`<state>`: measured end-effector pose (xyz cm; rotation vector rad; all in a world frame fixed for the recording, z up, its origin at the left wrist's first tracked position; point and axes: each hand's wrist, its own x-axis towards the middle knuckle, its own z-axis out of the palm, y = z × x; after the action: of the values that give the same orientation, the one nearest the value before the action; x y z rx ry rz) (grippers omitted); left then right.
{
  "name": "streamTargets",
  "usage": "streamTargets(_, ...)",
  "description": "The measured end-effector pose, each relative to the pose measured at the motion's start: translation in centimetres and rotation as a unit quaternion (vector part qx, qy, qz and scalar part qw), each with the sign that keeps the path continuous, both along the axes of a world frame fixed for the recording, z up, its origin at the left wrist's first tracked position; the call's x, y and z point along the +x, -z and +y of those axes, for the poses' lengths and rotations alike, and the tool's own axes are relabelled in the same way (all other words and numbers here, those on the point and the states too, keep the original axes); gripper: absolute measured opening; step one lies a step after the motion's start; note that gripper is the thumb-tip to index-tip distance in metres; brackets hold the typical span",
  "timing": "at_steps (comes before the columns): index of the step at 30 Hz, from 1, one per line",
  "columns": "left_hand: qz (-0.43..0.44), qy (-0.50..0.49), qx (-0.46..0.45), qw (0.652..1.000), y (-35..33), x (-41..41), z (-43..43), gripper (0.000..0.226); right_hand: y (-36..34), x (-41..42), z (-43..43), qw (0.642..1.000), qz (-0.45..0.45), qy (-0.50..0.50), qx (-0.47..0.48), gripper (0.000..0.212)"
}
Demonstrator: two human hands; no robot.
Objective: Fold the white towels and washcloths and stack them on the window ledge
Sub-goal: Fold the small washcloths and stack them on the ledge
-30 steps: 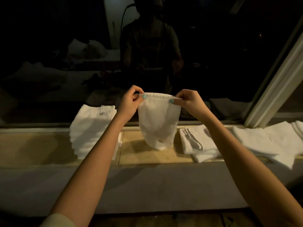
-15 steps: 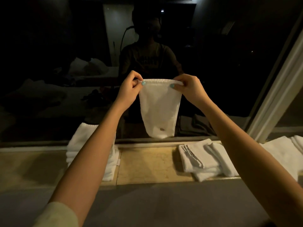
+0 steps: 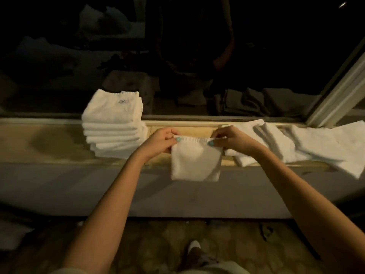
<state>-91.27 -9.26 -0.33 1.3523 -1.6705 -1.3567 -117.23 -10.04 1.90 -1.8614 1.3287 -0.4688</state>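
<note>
Stack: a stack of folded towels [image 3: 112,123] sits on the left part of the window ledge [image 3: 49,141]. It is neat and tall, with a small mark on the top one.
Left hand: the left hand [image 3: 160,143] pinches the top left corner of the washcloth [image 3: 194,163], thumb in front. It is just beside the stack, on the stack's right.
Washcloth: it is small, white and already folded. It hangs down from both hands, in front of the ledge's front edge. Its top edge runs left to right, pulled straight between the hands. I cannot tell if it touches the ledge.
Right hand: the right hand [image 3: 233,139] pinches the top right corner the same way. The hands are apart, with the width of the cloth between them.
Loose towels: more white loose towels [image 3: 276,143] lie spread on the ledge past the right hand. They are not stacked yet.
Which way to go: the stack is to the left of the washcloth and a bit farther back. I think the cloth has to go left and up onto the top.
Nearer hand: the left hand is nearer the stack, so it would lead. The right hand has farther to go.
Fit: the cloth looks narrower than the stack, so it should sit on top fine.
</note>
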Motion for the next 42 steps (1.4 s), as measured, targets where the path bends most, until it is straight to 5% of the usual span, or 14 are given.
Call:
streamTargets(5, -0.070, -0.023, 0.056, 0.996, 4.7, -0.9, -1.1, 0.010, 4.8, 0.3, -0.6, 0.996, 0.028, 0.024, 0.077, 0.023)
streamTargets(17, -0.216, -0.008, -0.022, 0.976, 7.3, -2.5, -5.3, 0.003, 8.3, 0.4, -4.8, 0.988, 0.152, 0.006, -0.001, 0.018)
streamTargets(28, -0.294, -0.016, -0.087, 0.952, 7.7, -2.6, -5.1, 0.002, 9.5, 0.8, -4.8, 0.987, 0.149, -0.016, -0.051, 0.025)
streamTargets(35, -0.241, -0.043, -0.072, 0.967, 7.2, -1.5, -4.9, 0.002, 9.3, 0.7, -5.2, 0.988, 0.135, -0.076, -0.002, 0.033)
streamTargets(42, -0.167, -0.054, -0.089, 0.980, 6.1, -0.7, -4.8, 0.003, 8.4, 1.8, -5.4, 0.996, 0.021, -0.059, 0.058, 0.023)
